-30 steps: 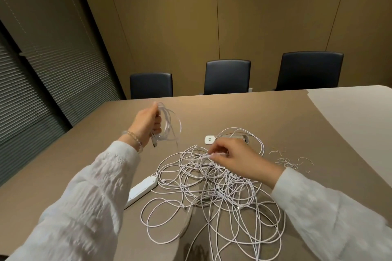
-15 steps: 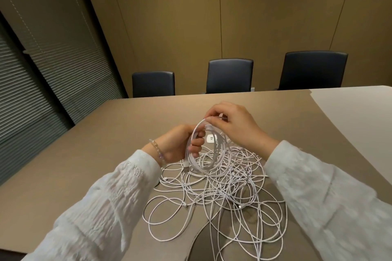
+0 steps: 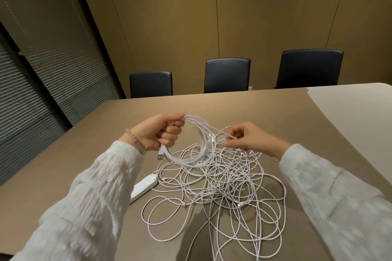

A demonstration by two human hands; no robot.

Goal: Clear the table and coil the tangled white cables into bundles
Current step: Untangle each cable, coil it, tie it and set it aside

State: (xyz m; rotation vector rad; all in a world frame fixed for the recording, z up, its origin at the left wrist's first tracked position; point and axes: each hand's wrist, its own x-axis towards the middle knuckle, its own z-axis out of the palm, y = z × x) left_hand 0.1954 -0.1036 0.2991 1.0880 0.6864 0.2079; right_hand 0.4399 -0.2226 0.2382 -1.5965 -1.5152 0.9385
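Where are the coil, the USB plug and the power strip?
coil [image 3: 209,146]: head view, right side of the held loops.
USB plug [image 3: 160,156]: head view, metal tip below the left hand.
power strip [image 3: 144,186]: head view, middle of its white top face.

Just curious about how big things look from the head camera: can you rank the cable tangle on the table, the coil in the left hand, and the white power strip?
1. Cable tangle, by far the widest.
2. Coil, held up in the left hand.
3. White power strip, though a sleeve partly hides it, so this last ranking is unsure.
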